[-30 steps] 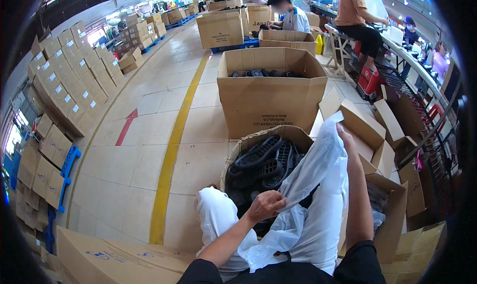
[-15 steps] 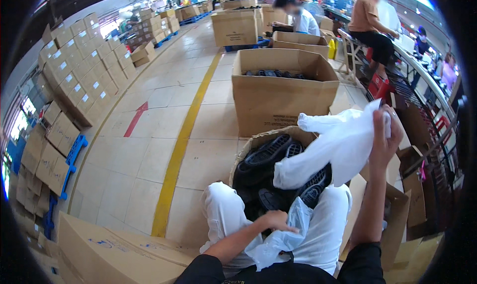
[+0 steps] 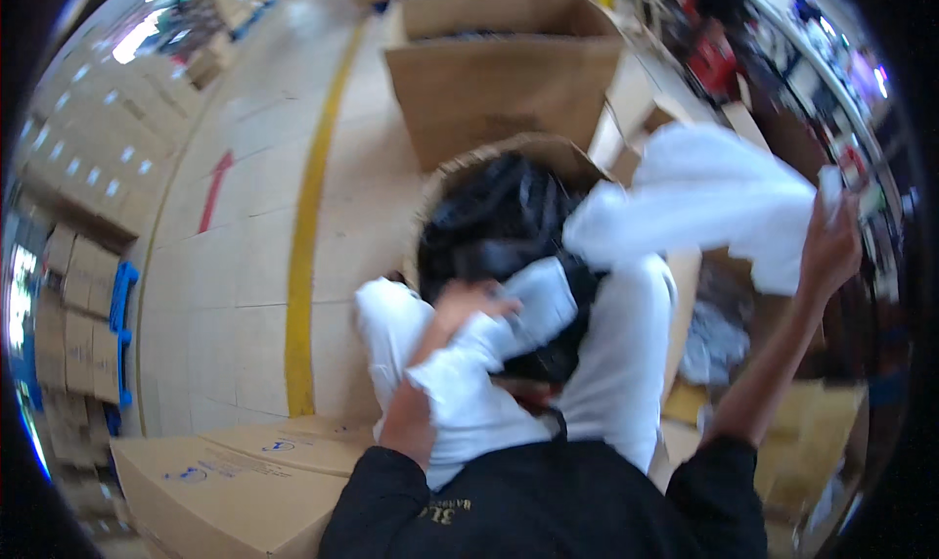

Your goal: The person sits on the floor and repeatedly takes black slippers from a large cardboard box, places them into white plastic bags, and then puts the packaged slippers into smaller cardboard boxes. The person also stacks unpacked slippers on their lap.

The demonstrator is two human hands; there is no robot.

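Note:
Out to the right, my raised right hand (image 3: 831, 241) is closed on one end of a white, floppy cloth-like piece (image 3: 719, 202), which stretches leftward with rounded, puffy parts. My left hand (image 3: 469, 305), smeared by motion, is over my lap. In its grip is a pale translucent plastic bag (image 3: 538, 305), crumpled along the wrist and thigh. Just beyond my knees stands an open cardboard box (image 3: 479, 153), where a shiny black heap (image 3: 494, 207) is too blurred to make out singly.
A larger open carton (image 3: 499, 94) stands beyond. Closed cartons (image 3: 235, 491) are at my lower left, and stacked cartons (image 3: 108, 148) on blue pallets line the far left. Crumpled grey plastic (image 3: 714, 334) lies in a box at my right. A yellow line (image 3: 308, 266) runs along the tiled floor.
The view has tipped downward and swung. My right hand has moved outward to the right, pulling the white piece along. My left hand has shifted forward and left with the plastic bag.

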